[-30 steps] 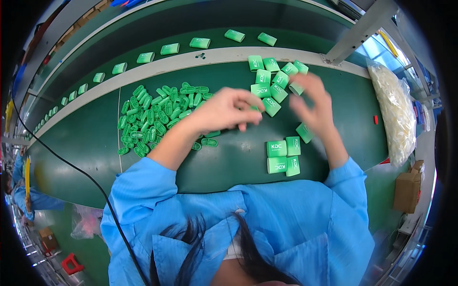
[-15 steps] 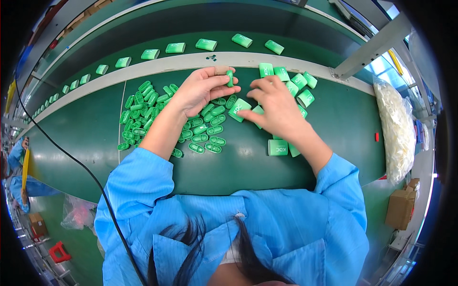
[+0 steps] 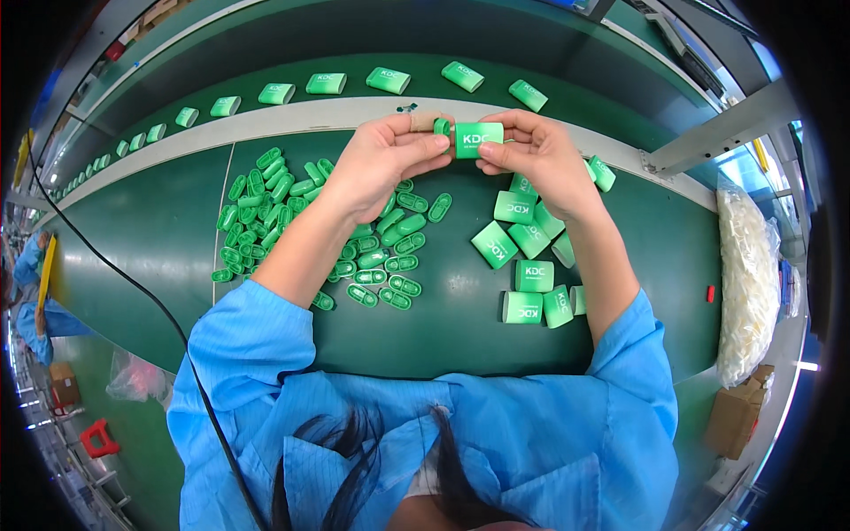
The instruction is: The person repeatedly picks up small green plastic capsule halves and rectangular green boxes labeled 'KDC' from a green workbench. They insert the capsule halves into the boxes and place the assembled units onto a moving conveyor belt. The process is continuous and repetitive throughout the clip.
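A green tabletop (image 3: 142,257) runs under the hands, a row of green blocks (image 3: 390,80) on the belt beyond them. The left hand (image 3: 376,164) pinches a small green cap (image 3: 441,126), mostly hidden by fingertips; the right hand (image 3: 540,155) grips a green block (image 3: 479,139). Half a second ago both hands were lower, among the loose caps (image 3: 266,190); now they meet raised above the pile.

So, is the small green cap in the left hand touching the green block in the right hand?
Touching. The head view shows the small green cap, pinched by the left hand, meeting the end of the green block held by the right hand, with no gap visible.
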A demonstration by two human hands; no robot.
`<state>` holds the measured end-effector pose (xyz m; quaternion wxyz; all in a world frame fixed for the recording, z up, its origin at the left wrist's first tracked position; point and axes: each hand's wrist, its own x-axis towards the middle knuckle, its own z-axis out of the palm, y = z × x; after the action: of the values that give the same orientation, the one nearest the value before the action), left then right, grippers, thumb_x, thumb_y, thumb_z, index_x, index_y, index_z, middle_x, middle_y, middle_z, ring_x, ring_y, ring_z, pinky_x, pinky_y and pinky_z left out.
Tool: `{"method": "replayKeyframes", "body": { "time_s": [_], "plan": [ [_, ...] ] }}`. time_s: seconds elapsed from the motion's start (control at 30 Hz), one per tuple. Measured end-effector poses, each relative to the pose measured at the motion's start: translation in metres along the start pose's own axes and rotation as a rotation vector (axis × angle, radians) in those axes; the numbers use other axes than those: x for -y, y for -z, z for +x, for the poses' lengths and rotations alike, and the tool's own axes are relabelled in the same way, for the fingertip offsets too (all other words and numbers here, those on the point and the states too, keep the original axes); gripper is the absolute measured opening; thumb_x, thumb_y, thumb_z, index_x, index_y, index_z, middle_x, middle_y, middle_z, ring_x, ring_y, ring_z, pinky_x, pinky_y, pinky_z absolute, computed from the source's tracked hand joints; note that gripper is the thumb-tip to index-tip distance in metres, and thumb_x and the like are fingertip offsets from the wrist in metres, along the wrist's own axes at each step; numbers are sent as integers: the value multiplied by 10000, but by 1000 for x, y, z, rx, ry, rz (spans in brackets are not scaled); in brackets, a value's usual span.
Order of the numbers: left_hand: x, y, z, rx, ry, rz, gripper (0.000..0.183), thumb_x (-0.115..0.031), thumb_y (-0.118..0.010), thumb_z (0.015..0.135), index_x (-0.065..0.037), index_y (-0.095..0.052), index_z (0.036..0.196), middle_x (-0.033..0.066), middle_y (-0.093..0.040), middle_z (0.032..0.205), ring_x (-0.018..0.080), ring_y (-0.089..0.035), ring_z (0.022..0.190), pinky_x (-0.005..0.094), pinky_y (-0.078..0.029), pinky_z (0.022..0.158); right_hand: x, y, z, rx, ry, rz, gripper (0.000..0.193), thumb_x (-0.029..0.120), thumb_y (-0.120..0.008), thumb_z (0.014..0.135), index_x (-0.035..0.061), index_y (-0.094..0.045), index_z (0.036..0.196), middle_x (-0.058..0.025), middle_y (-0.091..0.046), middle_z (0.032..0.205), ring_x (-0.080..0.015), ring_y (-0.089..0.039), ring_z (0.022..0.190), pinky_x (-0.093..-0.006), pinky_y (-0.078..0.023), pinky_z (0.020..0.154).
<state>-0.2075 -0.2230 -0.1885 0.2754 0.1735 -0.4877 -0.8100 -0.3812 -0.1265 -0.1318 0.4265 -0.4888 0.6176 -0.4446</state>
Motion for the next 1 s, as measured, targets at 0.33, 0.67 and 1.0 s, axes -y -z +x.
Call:
{"method": "replayKeyframes", "body": {
  "time_s": [0.33,0.67,1.0],
  "plan": [
    [6,-8,-9,-128,-213,250,325,-51,-678,798,15,-608,1108,96,-656,975,123,-622,865,258,-514,793,-11,-8,-2,-6,75,94,238,15,-643,803,-38,-552,1017,-97,-649,903,-143,-636,814,-253,-524,759],
    [6,-5,-17,-62,-258,372,343,-36,-634,829,21,-579,1163,103,-657,995,131,-616,923,259,-489,857,-13,-10,-4,-24,159,-48,245,-20,-659,783,-29,-558,1005,-95,-641,944,-130,-625,859,-251,-516,784],
    [7,-6,-23,-75,-330,433,396,-75,-585,874,33,-499,1245,143,-644,1047,138,-611,956,264,-484,857,-6,-15,-3,-36,134,-55,258,-11,-659,790,-36,-559,1026,-121,-651,932,-139,-637,820,-253,-528,752]
  ]
}}
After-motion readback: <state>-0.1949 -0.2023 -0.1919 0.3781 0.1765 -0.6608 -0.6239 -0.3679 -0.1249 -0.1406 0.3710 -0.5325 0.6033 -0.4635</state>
